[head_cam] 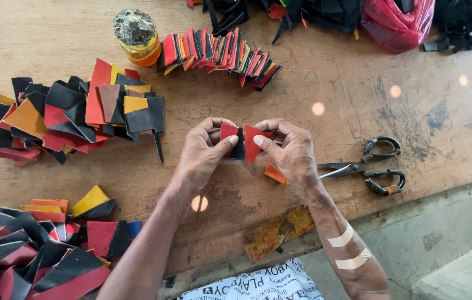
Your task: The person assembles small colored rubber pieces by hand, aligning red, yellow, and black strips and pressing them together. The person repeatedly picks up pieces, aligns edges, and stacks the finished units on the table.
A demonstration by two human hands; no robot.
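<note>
Red-and-black leather piece (pixel 240 141) held above the wooden table (pixel 330 78), centre frame, pinched from both sides. Left hand (pixel 205 153) clamps its left edge with thumb over fingers; right hand (pixel 289 153) grips the right red flap. Judged step: folding or pressing pieces together. Next move likely calls for firm, aligned pressure. Scissors (pixel 366 165) just right; a row of finished pieces (pixel 219 53) sits beyond, loose scraps (pixel 69 114) left.
</note>
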